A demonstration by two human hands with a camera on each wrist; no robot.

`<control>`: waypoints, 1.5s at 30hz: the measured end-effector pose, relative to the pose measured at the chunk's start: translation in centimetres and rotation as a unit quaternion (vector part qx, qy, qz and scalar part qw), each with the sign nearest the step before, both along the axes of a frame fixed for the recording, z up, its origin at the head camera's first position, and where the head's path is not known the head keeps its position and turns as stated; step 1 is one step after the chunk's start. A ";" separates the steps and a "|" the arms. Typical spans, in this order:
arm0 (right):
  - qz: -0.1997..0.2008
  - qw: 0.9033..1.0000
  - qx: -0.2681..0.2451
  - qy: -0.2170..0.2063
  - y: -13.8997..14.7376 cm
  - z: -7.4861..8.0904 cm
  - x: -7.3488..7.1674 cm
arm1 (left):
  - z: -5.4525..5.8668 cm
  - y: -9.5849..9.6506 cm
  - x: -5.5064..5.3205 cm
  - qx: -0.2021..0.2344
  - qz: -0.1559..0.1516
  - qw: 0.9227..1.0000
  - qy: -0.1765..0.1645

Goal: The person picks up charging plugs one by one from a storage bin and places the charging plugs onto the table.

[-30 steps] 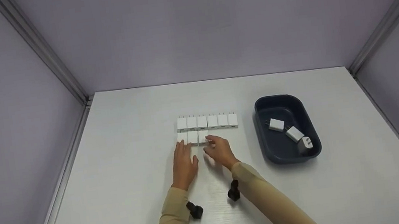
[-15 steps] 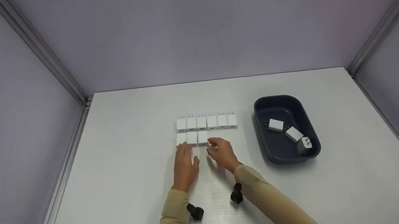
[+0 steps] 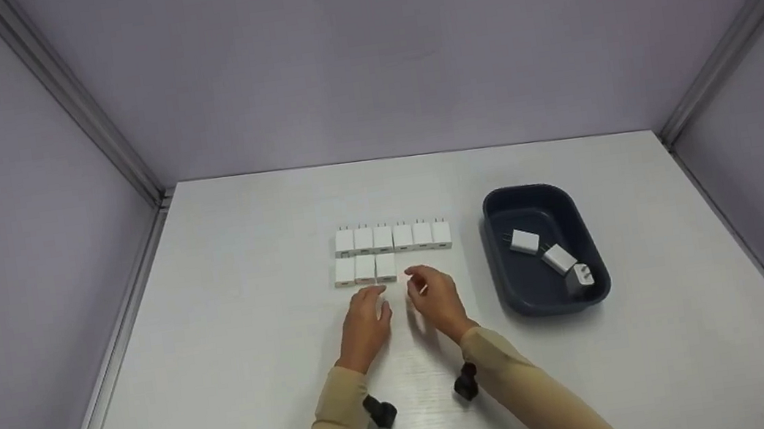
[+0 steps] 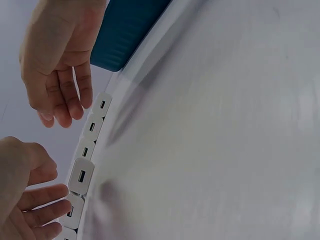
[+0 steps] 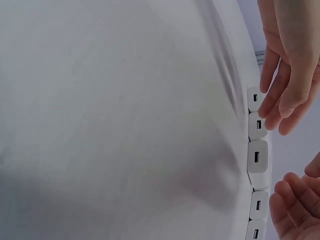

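Observation:
White USB wall chargers lie side by side in two rows on the white table. Several form the back row point(image 3: 392, 237), prongs pointing away; three make up the front row point(image 3: 365, 269), lined up with its left part. My left hand point(image 3: 364, 327) is just in front of the front row, fingers loosely bent and holding nothing. Beside the right end of that row is my right hand point(image 3: 439, 303), fingers relaxed with nothing between them. In the left wrist view, charger ends with USB ports point(image 4: 81, 176) face the camera between both hands.
A dark blue bin point(image 3: 501, 280) stands to the right on the table point(image 3: 253, 298), with three more chargers point(image 3: 559, 259) lying in it. Walls rise behind and at both sides. A small black device sits on each wrist.
Both hands have drawn back from the front row: the left hand towards me off the chargers, the right hand to the right and nearer. The front chargers now show uncovered.

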State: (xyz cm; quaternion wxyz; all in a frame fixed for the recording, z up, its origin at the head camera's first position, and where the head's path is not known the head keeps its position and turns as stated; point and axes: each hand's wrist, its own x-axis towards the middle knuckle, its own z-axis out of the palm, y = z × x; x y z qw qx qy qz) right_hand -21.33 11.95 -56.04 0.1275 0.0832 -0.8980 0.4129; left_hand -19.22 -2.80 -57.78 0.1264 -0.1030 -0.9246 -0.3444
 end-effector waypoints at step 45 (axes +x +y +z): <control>-0.299 0.943 -0.037 0.143 19.5 3.1 1.9 | 0.3 4.8 1.0 0.047 -0.087 0.995 0.020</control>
